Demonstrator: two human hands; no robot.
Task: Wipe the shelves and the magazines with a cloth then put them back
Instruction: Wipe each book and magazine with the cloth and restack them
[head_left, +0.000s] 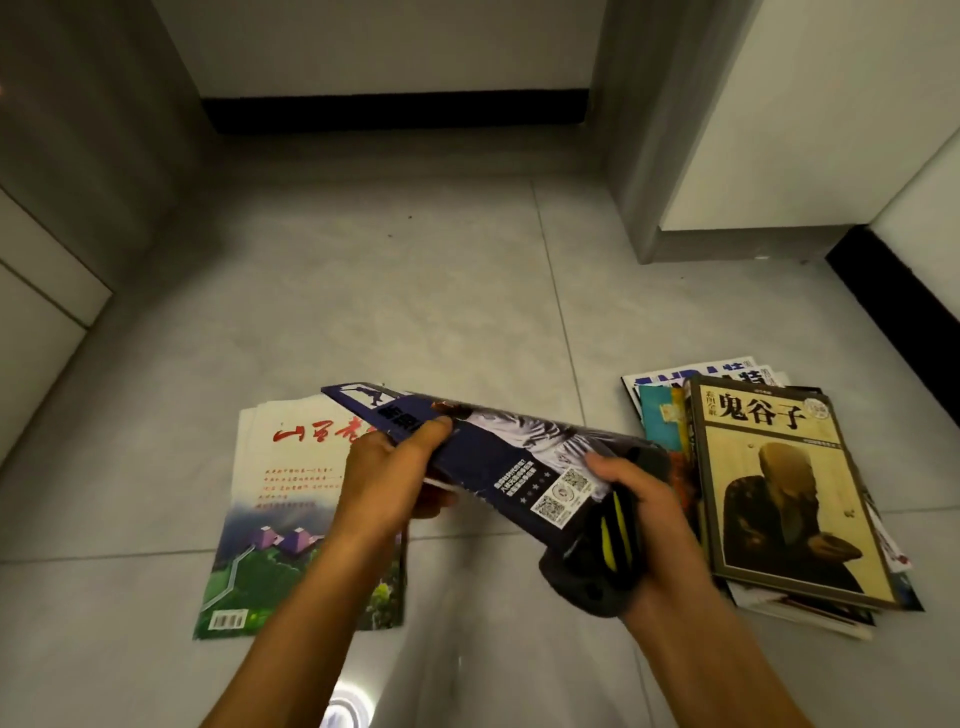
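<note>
Nearest the camera, 2 bare forearms reach forward over the pale grey tiled floor (415, 291). The right hand (644, 512) has its grip clamped on a dark grey cloth with yellow stripes (608, 551), bunched in the palm and pressed against the near right corner of a dark blue glossy magazine (498, 457). The left hand (387, 475) has its grip clamped on that same magazine's left edge, thumb on top of the cover and fingers underneath. The magazine is held above the floor, tilted, with its left end raised; 2 QR codes show near its lower right corner.

Under the left hand, a white magazine with red brush lettering and a green mountain scene (275, 519) lies flat on the floor, with another sheet edge showing just beneath it. To the right, touching nothing held, a stack of magazines (670, 395) sits on the floor, topped by a cream-yellow book with black characters and a seated figure (769, 499).

Farther off, a grey-framed recess with a black skirting strip (395, 111) backs the floor, and white panels stand at both sides.
</note>
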